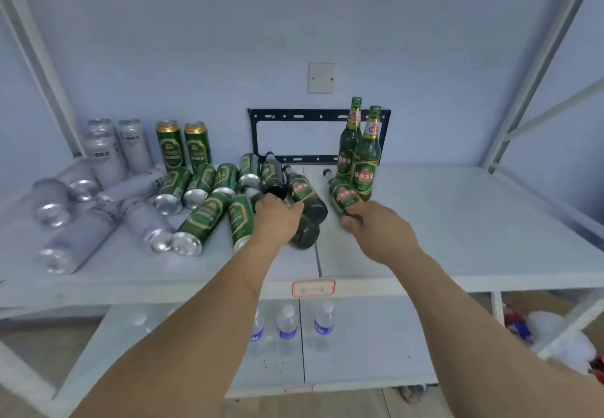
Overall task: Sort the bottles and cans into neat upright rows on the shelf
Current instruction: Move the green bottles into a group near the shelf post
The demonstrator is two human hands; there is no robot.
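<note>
Two green beer bottles (366,159) stand upright at the back right of the white shelf (474,221). Several green bottles lie flat mid-shelf. My right hand (376,228) grips the base of one lying bottle (343,193). My left hand (276,218) lies over another lying bottle (305,234), fingers curled round it. Two green cans (183,146) and three silver cans (114,146) stand upright at the back left. Several green cans (202,218) and silver cans (78,238) lie on their sides in front of them.
A black metal bracket (294,113) is fixed to the wall behind the bottles, under a white wall plate (322,77). White shelf posts (536,68) rise on both sides. Three water bottles (287,329) stand on the lower shelf. The shelf's right half is bare.
</note>
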